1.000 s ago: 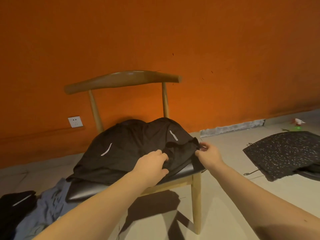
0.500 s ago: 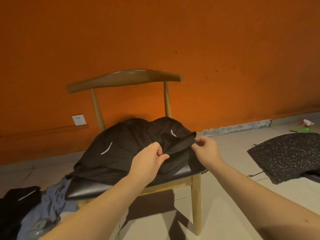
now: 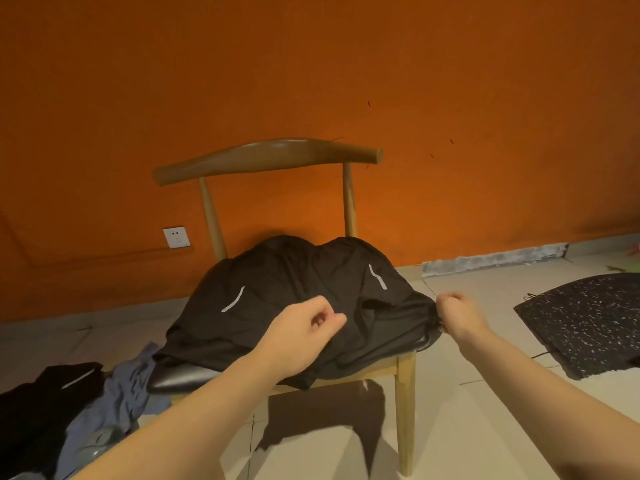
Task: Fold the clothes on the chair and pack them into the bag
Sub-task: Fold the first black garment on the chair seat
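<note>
head view: right grip (image 3: 457,315) pinches the right hem of the black garment (image 3: 287,289) just past the seat corner, fingers curled tight. left grip (image 3: 304,329) lies curled on the garment's middle; cannot tell whether cloth is caught. garment is spread over the black seat (image 3: 180,375) of the wooden chair (image 3: 270,157), two grey stripes up. floor left of the chair: blue-grey cloth (image 3: 117,393) beside a black cloth (image 3: 41,403). floor at right: flat black speckled item (image 3: 581,320).
</note>
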A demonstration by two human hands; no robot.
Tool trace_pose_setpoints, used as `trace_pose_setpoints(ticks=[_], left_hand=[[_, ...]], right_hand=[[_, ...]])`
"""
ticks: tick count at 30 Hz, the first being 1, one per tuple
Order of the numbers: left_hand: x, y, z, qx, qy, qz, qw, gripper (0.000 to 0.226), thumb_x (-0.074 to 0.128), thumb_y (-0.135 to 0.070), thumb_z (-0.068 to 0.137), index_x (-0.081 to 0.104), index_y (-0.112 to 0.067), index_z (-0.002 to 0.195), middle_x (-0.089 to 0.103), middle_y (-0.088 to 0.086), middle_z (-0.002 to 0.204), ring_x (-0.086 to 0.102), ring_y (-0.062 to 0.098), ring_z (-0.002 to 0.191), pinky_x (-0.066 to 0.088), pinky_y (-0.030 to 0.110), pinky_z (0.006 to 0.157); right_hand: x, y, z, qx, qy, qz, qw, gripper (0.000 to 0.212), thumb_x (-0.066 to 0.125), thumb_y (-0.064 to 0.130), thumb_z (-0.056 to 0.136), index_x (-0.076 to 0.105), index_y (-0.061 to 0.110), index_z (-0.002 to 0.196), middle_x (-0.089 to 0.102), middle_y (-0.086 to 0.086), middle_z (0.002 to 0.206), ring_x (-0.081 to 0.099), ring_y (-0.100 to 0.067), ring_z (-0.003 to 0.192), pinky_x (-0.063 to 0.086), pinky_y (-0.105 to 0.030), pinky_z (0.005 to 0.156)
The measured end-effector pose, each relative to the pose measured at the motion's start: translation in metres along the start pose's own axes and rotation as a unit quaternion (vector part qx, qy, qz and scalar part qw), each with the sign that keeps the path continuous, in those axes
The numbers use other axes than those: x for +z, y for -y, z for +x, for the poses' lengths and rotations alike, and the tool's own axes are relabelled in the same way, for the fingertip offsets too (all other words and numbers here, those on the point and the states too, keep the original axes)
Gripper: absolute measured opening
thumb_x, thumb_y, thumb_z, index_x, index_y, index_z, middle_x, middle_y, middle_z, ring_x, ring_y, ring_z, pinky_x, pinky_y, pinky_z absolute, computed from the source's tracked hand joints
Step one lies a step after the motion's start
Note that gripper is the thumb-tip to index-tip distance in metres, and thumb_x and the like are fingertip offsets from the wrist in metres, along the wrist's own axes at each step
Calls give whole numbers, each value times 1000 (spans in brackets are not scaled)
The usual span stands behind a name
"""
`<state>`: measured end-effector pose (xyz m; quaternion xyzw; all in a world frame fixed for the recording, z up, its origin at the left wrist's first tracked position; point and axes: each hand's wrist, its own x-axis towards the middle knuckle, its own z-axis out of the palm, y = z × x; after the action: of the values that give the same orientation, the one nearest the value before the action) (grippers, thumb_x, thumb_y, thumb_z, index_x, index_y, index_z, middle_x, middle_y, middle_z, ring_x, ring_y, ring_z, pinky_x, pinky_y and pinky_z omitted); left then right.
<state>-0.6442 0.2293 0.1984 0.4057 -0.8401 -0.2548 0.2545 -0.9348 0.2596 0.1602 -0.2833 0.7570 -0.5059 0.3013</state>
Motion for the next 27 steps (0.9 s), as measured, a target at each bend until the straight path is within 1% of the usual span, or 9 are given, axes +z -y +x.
trace_pose_setpoints(ticks=[4,6,8,11,14,17,20,23,27], left_hand=[[-20,18,14,-59,-165,-138,975,21,54,-33,104,63,-22,88,66,0,81,63,21,76,50,30,72],[-35,42,23,-102,-196,-81,972,16,53,-29,105,64,-25,94,69,-2,86,65,16,77,52,28,74],[-58,78,28,-147,-168,62,973,9,54,-27,102,63,-27,105,67,-4,100,64,15,88,55,36,84],[-85,122,23,-190,-57,247,949,33,57,-36,99,60,-22,129,59,2,135,54,24,124,45,41,106],[-94,144,10,-227,27,279,933,66,46,-60,99,40,-22,153,35,1,162,26,26,151,24,44,123],[-90,151,0,-220,45,272,936,75,33,-67,100,25,-23,160,16,-1,170,11,23,157,16,44,126],[-85,150,-10,-213,44,289,932,75,22,-68,101,15,-25,163,5,-3,171,0,20,158,8,42,128],[-83,153,-19,-223,49,305,925,77,13,-70,100,5,-26,164,-5,-4,171,-8,20,157,5,41,128],[-83,153,-30,-252,48,314,914,79,10,-70,100,-2,-24,164,-11,-2,171,-10,22,157,4,42,128]], right_hand=[[24,36,-25,-152,-41,-182,971,49,53,27,90,58,8,135,61,-13,133,54,-34,126,47,-48,103],[51,58,-47,-282,-15,-202,938,39,57,21,87,64,7,123,63,-9,125,56,-32,121,50,-46,99],[88,83,-67,-324,71,-221,917,42,57,18,92,61,8,132,60,-7,131,54,-28,125,49,-40,98],[150,110,-68,-311,154,-275,897,49,55,19,96,52,10,144,60,-8,134,59,-27,118,51,-35,90],[199,125,-43,-285,159,-312,892,39,53,17,94,58,10,132,64,-10,126,63,-29,108,56,-37,87],[235,138,-15,-272,156,-358,879,45,52,29,97,53,12,139,58,-13,137,55,-34,124,51,-41,99],[266,144,5,-234,179,-430,854,69,44,60,98,35,23,156,30,-11,163,24,-38,150,27,-56,119],[295,138,13,-168,227,-491,824,88,33,82,91,16,34,163,0,-3,172,-5,-38,156,3,-66,120],[328,128,16,-185,239,-541,785,92,27,89,86,13,39,162,-4,-1,172,-11,-39,156,-4,-70,118]])
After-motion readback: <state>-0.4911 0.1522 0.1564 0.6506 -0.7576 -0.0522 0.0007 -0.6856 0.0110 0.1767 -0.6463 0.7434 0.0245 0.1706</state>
